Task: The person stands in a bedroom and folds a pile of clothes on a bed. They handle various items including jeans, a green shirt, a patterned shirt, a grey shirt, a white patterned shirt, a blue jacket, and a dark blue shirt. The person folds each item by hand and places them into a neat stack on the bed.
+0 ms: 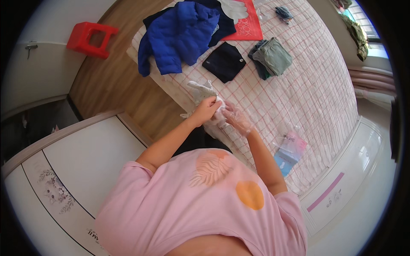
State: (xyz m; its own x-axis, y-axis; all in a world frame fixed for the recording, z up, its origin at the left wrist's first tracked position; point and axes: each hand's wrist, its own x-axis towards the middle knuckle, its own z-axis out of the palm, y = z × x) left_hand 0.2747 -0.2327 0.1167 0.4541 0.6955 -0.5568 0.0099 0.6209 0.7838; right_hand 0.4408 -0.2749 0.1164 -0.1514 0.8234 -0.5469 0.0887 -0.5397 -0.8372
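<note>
At frame centre, left grip: the bare left hand (206, 110) holds a pale, crumpled, glove-like piece (199, 90) pinched between thumb and fingers.
Right grip: the right hand (236, 119), inside a clear plastic glove (244, 124), has bent fingers against the lower right side of the bunched white part; whether they close on it, I cannot tell.
Pale piece: its loose, finger-like ends stick out above the left hand, toward the top of the frame; its bunched part sits between the two hands.
Under the grip: the near edge of a checked bed cover (256, 104).
Just above: a folded black garment (224, 62), with folded grey-green clothing (275, 57) to its right.
Top centre: a blue padded jacket (179, 38) and a red packet (253, 27).
Right of centre, lower: a pink-and-blue packet (289, 154).
Upper left: a red stool (76, 39) on wooden flooring (121, 91).
</note>
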